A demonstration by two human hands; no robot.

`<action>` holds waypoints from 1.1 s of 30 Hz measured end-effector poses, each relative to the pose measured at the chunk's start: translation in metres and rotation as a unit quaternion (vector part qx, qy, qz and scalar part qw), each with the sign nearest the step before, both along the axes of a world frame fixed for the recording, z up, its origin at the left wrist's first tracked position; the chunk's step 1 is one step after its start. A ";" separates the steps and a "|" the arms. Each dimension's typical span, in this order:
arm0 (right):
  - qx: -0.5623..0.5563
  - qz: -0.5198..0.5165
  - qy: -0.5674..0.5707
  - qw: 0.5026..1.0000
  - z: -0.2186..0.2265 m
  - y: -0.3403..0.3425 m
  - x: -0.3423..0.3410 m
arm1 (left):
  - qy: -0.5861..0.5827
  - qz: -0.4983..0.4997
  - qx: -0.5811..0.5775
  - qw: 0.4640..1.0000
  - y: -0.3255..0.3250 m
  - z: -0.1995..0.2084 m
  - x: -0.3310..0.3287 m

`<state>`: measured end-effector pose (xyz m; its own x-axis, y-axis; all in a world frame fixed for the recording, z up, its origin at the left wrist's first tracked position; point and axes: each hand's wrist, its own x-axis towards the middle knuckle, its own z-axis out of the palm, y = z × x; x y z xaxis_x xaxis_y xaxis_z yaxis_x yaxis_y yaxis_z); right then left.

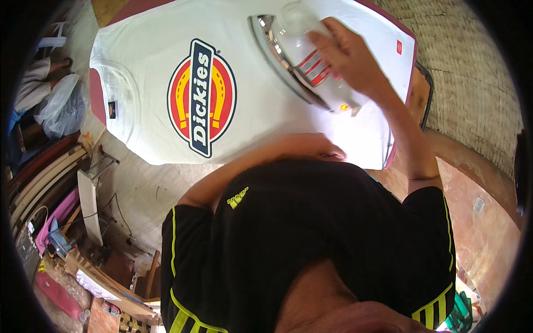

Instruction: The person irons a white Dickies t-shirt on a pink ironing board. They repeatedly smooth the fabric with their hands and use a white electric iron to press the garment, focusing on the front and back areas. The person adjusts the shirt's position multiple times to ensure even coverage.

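Observation:
A white T-shirt (150,53) lies spread on a dark red board (97,94), its neck opening toward the left. It bears a round red emblem (180,89) with a yellow horseshoe shape and a dark band. My right hand (350,58) is closed on a clothes iron (277,47) at the shirt's right part. The iron has a shiny metal base, a pale, see-through-looking body, a red and white label and a small orange light. My left hand (327,147) rests at the shirt's near edge beside my chest, its fingers only partly showing and seemingly laid flat.
To the left are a clear plastic bag (62,105), a stack of boards or panels (50,172) and a pink item (58,219). A thin dark cable (119,208) hangs below them. A woven mat-like surface (466,72) lies at the right, beside a dark metal frame (427,91).

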<state>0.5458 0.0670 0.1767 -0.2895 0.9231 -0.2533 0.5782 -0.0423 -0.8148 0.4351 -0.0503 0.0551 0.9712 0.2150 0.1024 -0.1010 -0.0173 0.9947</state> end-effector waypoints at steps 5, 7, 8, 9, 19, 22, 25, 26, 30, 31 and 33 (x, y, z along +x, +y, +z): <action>0.019 0.014 0.031 0.999 -0.007 -0.005 -0.041 | 0.052 0.193 0.066 0.978 0.002 0.054 -0.101; 0.211 0.011 0.055 0.976 -0.032 0.005 -0.050 | 0.058 0.306 0.131 0.941 0.016 0.105 -0.112; 0.198 0.034 0.069 0.977 -0.033 0.002 -0.051 | 0.032 0.403 0.176 0.898 0.018 0.123 -0.109; 0.187 0.065 0.085 0.976 -0.031 0.002 -0.054 | -0.012 0.487 0.229 0.843 0.024 0.136 -0.100; 0.493 0.176 0.130 0.842 -0.035 0.029 -0.060 | 0.000 0.560 0.503 0.658 0.114 0.100 -0.084; 0.246 0.114 -0.086 0.959 -0.010 0.062 -0.048 | 0.005 0.679 0.437 0.590 0.123 0.076 -0.124; 0.288 0.126 -0.133 0.940 -0.010 0.110 -0.038 | 0.200 0.701 0.426 0.536 0.146 0.037 -0.195; 0.306 0.160 -0.138 0.928 -0.006 0.122 -0.038 | 0.303 0.687 0.466 0.468 0.154 0.010 -0.219; 0.284 0.254 -0.196 0.903 0.005 0.162 -0.053 | 0.499 0.632 0.426 0.412 0.179 -0.027 -0.290; 0.287 0.274 -0.197 0.896 0.008 0.167 -0.057 | 0.496 0.630 0.438 0.406 0.182 -0.030 -0.305; 0.294 0.315 -0.167 0.887 0.006 0.175 -0.066 | 0.467 0.647 0.453 0.398 0.186 -0.037 -0.326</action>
<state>0.4800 0.2422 0.1825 -0.7941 0.6058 0.0490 0.5496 0.7501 -0.3678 0.1095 0.1353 0.0177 -0.1867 0.8829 0.4308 0.9817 0.1513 0.1153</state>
